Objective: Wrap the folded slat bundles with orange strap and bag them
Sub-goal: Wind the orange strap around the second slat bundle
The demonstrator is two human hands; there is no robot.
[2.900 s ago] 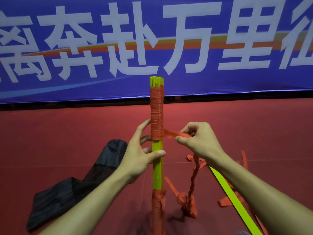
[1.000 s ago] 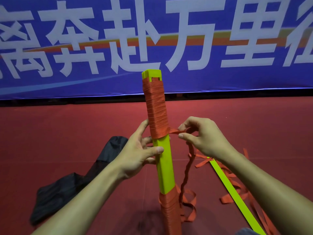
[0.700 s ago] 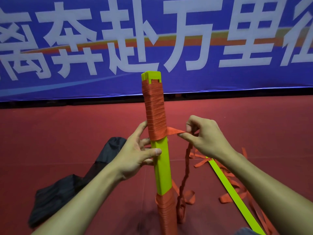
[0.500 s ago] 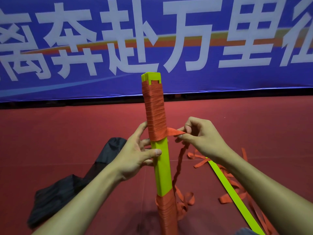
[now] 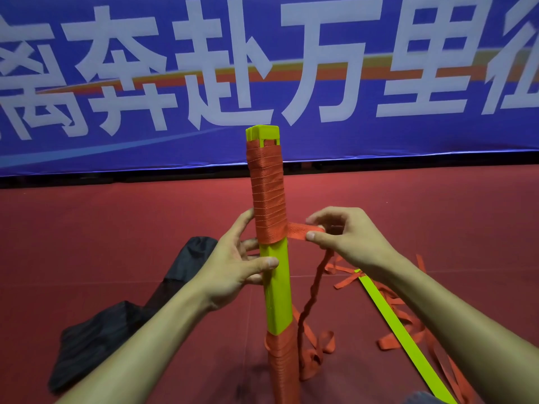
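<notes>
A yellow-green slat bundle [image 5: 277,287] stands upright in the middle of the view, with orange strap [image 5: 267,193] wound around its upper part and again near its base. My left hand [image 5: 236,263] grips the bare middle section, thumb across the front and fingers behind. To the right of the bundle, my right hand [image 5: 347,237] pinches the flat free length of strap between thumb and forefinger, held taut at the wrap's lower edge. The loose tail hangs twisted down to the floor.
A black bag [image 5: 122,313] lies crumpled on the red floor at the left. A loose yellow-green slat [image 5: 399,333] and tangled orange strap [image 5: 393,304] lie on the right. A blue banner [image 5: 262,68] with white characters fills the background.
The bundle has turned a little in my left hand. My right hand has pulled the strap out flat and level to the right of the wrap. The hanging tail has swung.
</notes>
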